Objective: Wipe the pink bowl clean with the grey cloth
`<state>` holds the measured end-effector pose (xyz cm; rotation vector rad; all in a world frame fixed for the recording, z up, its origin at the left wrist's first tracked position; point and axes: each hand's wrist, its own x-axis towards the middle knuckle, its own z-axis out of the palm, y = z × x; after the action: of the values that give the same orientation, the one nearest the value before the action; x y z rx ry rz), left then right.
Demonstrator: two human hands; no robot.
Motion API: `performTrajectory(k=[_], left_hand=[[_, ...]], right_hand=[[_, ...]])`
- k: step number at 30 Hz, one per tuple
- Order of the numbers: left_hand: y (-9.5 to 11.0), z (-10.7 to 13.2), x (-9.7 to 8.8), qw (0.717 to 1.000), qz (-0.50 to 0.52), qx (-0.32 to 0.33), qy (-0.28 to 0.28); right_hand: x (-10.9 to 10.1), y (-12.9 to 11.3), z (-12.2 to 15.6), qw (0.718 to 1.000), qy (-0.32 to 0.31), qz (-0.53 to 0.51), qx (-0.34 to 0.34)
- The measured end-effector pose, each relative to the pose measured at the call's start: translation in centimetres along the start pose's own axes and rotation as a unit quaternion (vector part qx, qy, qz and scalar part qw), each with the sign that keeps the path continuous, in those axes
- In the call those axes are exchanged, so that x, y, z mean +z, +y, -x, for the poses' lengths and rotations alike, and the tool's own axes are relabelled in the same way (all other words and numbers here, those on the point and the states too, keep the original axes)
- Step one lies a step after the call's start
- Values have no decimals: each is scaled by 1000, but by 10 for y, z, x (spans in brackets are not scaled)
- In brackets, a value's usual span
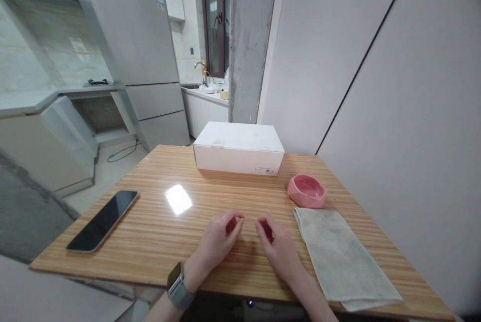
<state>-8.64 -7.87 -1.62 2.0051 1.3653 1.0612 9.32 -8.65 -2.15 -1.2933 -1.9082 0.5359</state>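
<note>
My left hand and my right hand rest above the near middle of the wooden table, a small gap between them. The fingers of each are curled in, thumb tip close to the fingertips, and nothing shows inside either curl. A watch with a grey strap is on my left wrist. To the right of my right hand lies a grey-green cloth, flat with a fold at its edge. Beyond the cloth stands a pink ashtray, its bowl facing up. Neither hand touches these things.
A white closed box sits at the table's far edge. A black-screened phone lies at the left. A pale wall runs along the right side. Behind are a tall fridge and a sink counter.
</note>
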Motion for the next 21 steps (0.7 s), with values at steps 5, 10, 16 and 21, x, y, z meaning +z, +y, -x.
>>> performTrajectory(k=[5, 10, 16, 21], left_hand=[[-5, 15, 1, 985, -157, 45, -47], [-5, 20, 5, 974, -209, 60, -63], [-6, 19, 7, 969, -233, 34, -68], [-6, 19, 8, 970, -228, 38, -78]], right_hand=[[6, -4, 4, 998, -54, 15, 13], [11, -4, 11, 996, -78, 40, -1], [15, -3, 14, 993, -81, 88, -6], [15, -5, 13, 992, -84, 95, -11]])
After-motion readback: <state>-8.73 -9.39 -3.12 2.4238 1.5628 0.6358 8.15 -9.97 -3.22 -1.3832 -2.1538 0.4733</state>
